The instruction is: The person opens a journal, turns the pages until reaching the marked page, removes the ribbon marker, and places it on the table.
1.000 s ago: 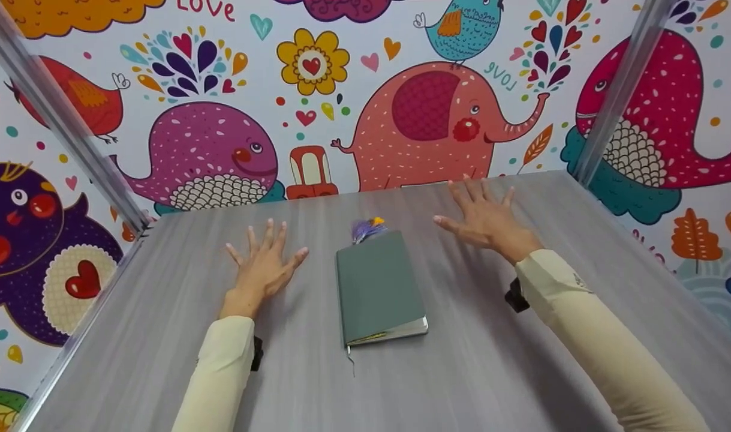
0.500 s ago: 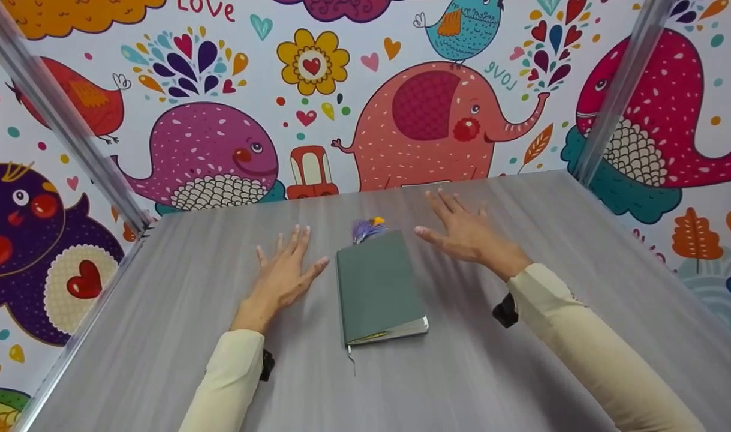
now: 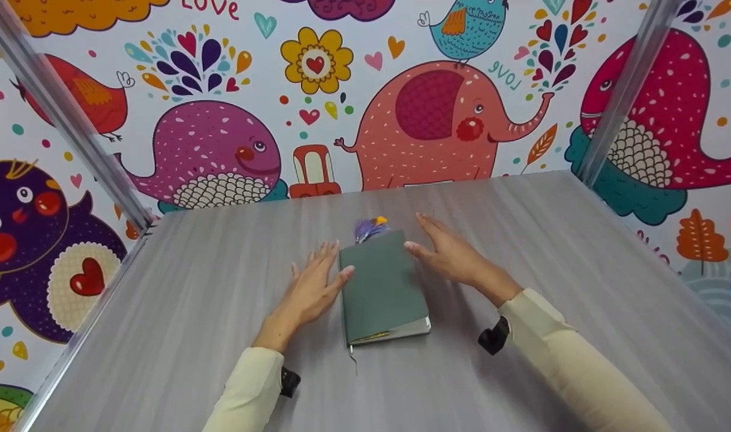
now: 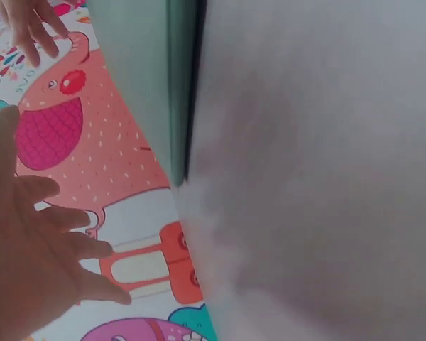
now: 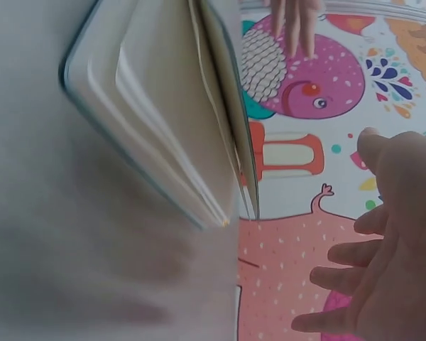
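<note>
Nearest me, both cream sleeves (image 3: 572,366) run in from the near edge of the desk (image 3: 179,336), a grey surface with a streaky lengthwise grain. Each wrist carries a small black camera unit.

The notebook (image 3: 382,287) lies flat at the middle of the desk, closed. Its cover is matte grey-green, rectangular with rounded corners. The long axis runs from the near edge toward the far edge, tipped slightly so the near end sits a little to the right. The spine is along the left side and the pale page block shows at the near short end and the right side. A thin ribbon marker (image 3: 353,362) trails out of the near left corner onto the desk. From the right wrist view the page block (image 5: 167,135) looks cream and smooth, with a few leaves lifted slightly apart.

My left hand (image 3: 308,294) lies just left of the notebook, fingers straight and spread, grasping nothing; the thumb tip meets the spine edge. My right hand (image 3: 455,258) is just right of the far right corner, fingers extended and relaxed, holding nothing; I cannot tell whether it touches the cover.

At the notebook's far end a purple feathery tassel (image 3: 367,228) with an orange bit sticks out.

Beyond the far edge stands a cartoon wall print (image 3: 437,114) of a pink elephant and a purple whale.
</note>
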`<state>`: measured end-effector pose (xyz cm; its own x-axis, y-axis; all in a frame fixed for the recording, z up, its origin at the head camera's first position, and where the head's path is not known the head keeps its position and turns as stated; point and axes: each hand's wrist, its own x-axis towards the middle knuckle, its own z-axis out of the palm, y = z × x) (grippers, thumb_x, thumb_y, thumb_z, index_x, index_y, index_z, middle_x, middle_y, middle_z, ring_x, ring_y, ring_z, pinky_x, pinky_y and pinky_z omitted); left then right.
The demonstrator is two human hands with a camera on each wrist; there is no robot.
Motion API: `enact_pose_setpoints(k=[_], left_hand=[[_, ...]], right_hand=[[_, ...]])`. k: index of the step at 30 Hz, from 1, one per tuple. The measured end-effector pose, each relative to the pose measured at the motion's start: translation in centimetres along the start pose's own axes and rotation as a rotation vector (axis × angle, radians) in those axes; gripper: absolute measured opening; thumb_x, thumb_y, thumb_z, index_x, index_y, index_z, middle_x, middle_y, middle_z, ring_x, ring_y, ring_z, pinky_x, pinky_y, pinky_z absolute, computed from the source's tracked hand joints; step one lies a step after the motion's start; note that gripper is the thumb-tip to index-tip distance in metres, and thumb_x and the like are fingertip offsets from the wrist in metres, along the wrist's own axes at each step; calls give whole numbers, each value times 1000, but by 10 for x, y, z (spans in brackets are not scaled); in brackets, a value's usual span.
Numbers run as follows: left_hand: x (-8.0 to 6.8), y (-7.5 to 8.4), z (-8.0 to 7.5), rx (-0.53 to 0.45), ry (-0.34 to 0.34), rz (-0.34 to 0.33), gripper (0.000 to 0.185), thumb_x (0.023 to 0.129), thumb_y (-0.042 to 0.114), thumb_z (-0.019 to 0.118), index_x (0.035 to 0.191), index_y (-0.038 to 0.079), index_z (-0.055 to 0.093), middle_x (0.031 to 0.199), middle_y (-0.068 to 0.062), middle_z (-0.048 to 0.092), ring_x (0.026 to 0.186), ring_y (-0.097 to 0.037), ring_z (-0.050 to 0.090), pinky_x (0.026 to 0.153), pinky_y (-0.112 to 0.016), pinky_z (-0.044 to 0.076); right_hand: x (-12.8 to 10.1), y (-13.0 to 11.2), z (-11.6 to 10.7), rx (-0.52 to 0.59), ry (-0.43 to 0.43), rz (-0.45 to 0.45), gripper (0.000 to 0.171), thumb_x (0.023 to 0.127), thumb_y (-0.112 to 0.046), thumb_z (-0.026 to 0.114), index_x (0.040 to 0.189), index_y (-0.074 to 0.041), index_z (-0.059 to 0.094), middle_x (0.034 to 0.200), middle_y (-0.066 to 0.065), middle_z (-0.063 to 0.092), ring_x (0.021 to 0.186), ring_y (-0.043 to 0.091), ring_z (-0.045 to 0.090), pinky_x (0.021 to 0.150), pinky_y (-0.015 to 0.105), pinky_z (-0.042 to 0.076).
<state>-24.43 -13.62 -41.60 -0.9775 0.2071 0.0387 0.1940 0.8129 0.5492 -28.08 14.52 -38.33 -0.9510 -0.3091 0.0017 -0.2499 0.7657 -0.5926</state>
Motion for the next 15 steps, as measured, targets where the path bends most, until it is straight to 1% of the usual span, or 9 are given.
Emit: enact_pose_setpoints(k=[3, 6, 10, 13, 15], left_hand=[[-3, 6, 4, -59, -6, -9, 79, 99, 65, 39, 161, 20, 20, 169, -9, 17, 157, -36, 12, 121, -69, 3], [-6, 11, 7, -123, -10, 0, 77, 100, 63, 40, 161, 19, 21, 169, -9, 17, 157, -35, 13, 122, -68, 5], [-10, 16, 13, -218, -28, 21, 75, 102, 58, 43, 161, 18, 22, 169, -11, 18, 157, -36, 16, 123, -65, 11], [-13, 21, 18, -256, -51, 39, 76, 101, 58, 45, 161, 17, 24, 169, -12, 19, 156, -38, 17, 123, -63, 16], [-13, 25, 21, -260, -63, 52, 76, 100, 59, 45, 161, 18, 24, 169, -12, 19, 156, -39, 17, 123, -64, 16]], right_hand=[[-1, 1, 5, 75, 4, 16, 86, 97, -56, 55, 163, -18, 14, 169, 12, 17, 156, 37, 18, 122, 59, 23], [-2, 1, 9, 157, 18, 48, 84, 97, -52, 58, 162, -18, 17, 168, 13, 22, 153, 38, 26, 119, 59, 31], [-3, 4, 13, 255, 29, 92, 83, 96, -52, 60, 161, -16, 22, 164, 14, 31, 149, 38, 36, 113, 56, 40], [-5, 5, 16, 344, 31, 121, 83, 95, -52, 62, 159, -15, 27, 162, 14, 36, 147, 37, 40, 113, 54, 42], [-6, 6, 18, 397, 31, 136, 82, 94, -51, 63, 158, -13, 30, 160, 14, 38, 146, 37, 42, 113, 53, 42]])
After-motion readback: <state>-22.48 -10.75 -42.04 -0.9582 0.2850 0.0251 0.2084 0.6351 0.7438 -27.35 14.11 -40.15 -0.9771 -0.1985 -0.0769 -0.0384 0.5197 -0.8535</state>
